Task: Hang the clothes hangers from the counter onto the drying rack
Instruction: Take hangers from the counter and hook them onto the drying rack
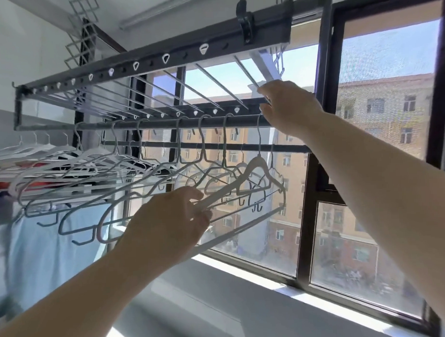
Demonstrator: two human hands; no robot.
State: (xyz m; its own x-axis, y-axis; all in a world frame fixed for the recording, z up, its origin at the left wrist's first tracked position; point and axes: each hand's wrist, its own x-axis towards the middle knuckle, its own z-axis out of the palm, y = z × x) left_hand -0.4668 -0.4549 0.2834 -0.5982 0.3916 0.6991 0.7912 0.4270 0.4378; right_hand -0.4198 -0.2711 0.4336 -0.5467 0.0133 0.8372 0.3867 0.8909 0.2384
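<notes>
The left hand pinches the white hanger by its shoulder, steadying it while its hook sits over the rack's rail. The right hand reaches beside the hook, probably guiding it. I cannot tell whether its fingers clamp anything.

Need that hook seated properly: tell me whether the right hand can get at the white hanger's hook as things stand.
Probably yes. The right hand is at the rail, right beside the hook of the white hanger, nothing between them. The left hand grips that hanger lower down, clear of the path.
</notes>
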